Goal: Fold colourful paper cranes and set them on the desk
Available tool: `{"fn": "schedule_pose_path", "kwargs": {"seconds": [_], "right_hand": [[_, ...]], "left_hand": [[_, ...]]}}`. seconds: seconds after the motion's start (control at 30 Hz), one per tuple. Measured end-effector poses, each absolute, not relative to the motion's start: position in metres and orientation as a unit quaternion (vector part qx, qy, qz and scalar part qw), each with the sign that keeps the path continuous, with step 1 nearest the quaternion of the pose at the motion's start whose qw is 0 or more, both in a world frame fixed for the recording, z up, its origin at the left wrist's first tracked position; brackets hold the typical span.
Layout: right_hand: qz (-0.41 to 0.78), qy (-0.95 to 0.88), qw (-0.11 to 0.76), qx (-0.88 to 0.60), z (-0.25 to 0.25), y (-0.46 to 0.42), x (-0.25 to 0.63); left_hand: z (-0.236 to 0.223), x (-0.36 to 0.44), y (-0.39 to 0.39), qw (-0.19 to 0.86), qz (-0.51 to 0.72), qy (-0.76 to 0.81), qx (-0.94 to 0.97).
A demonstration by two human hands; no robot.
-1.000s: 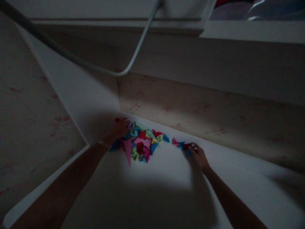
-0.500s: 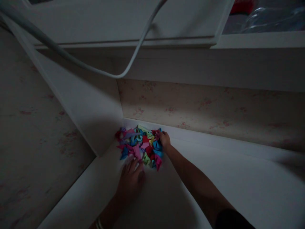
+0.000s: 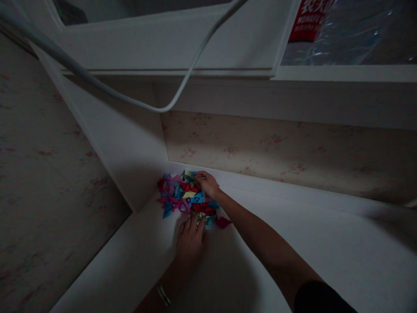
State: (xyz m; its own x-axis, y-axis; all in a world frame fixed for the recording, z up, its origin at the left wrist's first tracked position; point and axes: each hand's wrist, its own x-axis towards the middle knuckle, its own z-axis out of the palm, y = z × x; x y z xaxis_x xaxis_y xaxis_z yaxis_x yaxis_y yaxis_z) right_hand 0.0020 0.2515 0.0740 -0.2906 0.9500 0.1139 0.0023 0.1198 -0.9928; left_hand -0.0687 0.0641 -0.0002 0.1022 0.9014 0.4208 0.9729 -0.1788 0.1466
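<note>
A heap of small origami pieces (image 3: 176, 191) in folded paper, coloured red, pink, blue, green, yellow and purple, lies in the corner of a white surface (image 3: 276, 243). My left hand (image 3: 190, 239) is at the front of the heap, fingers stretched forward and apart, tips touching the nearest pieces. At the heap's back right is my right hand (image 3: 208, 184), its fingers bent and close together over the paper. What lies under those fingers is hidden. A dark pink piece (image 3: 223, 223) sits at the right edge of the heap.
A pale cable (image 3: 140, 104) hangs in a loop above the hands. Overhead is a white cabinet (image 3: 169, 48), with bottles in clear wrap (image 3: 345, 32) on its right. A white side panel (image 3: 120, 143) and floral wallpaper (image 3: 247, 150) bound the corner.
My right hand has swept left from the stray pieces to the heap, which is now more compact. My left hand has moved from the heap's left side to its front.
</note>
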Motion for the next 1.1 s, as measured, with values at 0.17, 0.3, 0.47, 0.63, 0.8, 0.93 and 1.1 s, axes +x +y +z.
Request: {"fn": "schedule_pose_path", "kwargs": {"seconds": [0.17, 0.3, 0.47, 0.63, 0.8, 0.93, 1.1], "right_hand": [[0.472, -0.569, 0.481, -0.471, 0.051, 0.196, 0.085], [0.444, -0.564, 0.479, -0.505, 0.026, 0.132, 0.127], [0.454, -0.556, 0.434, -0.544, -0.007, 0.042, 0.154], [0.452, -0.574, 0.406, -0.549, -0.022, 0.003, 0.159], [0.398, -0.609, 0.399, -0.558, -0.021, 0.003, 0.154], [0.364, -0.625, 0.392, -0.569, -0.017, 0.001, 0.151], [0.348, -0.629, 0.398, -0.570, -0.014, -0.003, 0.150]], "left_hand": [[0.003, -0.074, 0.082, 0.134, -0.173, -0.589, -0.778], [0.018, -0.071, 0.122, 0.163, -0.122, -0.523, -0.828], [0.047, -0.099, 0.173, 0.172, -0.113, -0.529, -0.823], [0.069, -0.159, 0.200, 0.189, -0.131, -0.622, -0.748], [0.072, -0.189, 0.210, 0.188, -0.145, -0.685, -0.689], [0.062, -0.181, 0.200, 0.166, -0.137, -0.622, -0.753], [0.048, -0.157, 0.174, 0.151, -0.084, -0.519, -0.837]]}}
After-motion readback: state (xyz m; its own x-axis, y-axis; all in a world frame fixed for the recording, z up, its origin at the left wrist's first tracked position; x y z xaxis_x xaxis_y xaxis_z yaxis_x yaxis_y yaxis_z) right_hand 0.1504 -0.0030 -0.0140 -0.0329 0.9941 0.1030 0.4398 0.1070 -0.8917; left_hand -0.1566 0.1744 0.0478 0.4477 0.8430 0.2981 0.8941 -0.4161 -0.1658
